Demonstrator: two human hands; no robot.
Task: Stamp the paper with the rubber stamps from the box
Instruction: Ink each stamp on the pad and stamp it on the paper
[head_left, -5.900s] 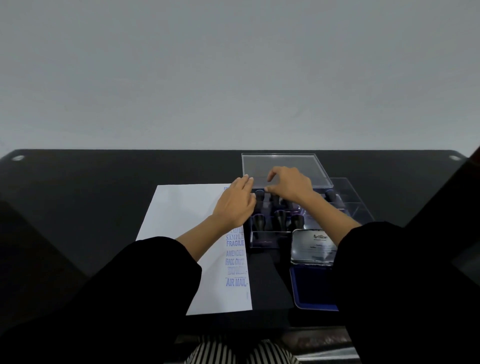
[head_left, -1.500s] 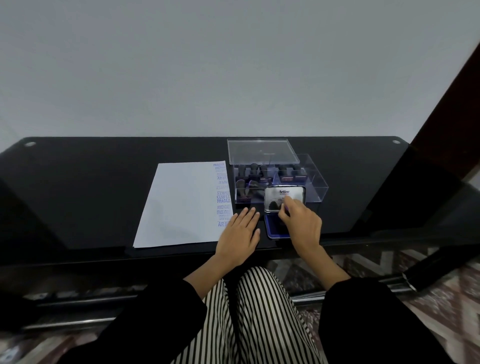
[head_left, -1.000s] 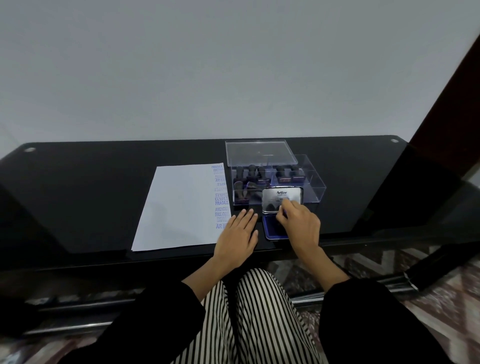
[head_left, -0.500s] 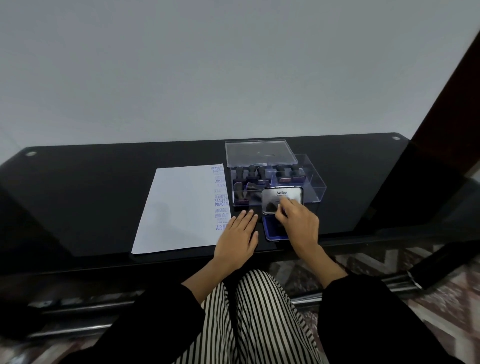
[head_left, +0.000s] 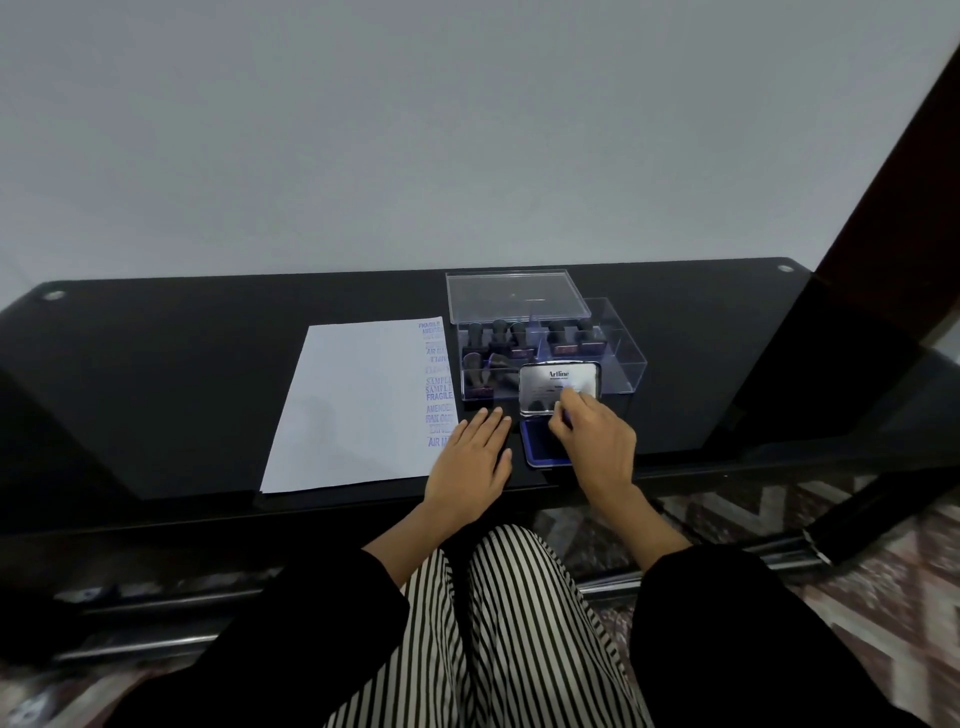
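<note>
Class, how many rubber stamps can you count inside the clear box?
7 rubber stamps show in the clear box: three back-left, two back-right, two front-left, one of those seemingly tilted. Others may hide behind the ink pad lid.

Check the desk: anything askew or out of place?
One rubber stamp in the near-left compartment of the box looks tipped over, unlike its upright neighbours. The impressions crowd the right edge of the paper, some apparently cut off.

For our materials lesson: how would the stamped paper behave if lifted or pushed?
The paper is one thin sheet lying flat, so it would probably droop when lifted. On the glossy black table it may slide easily.
</note>
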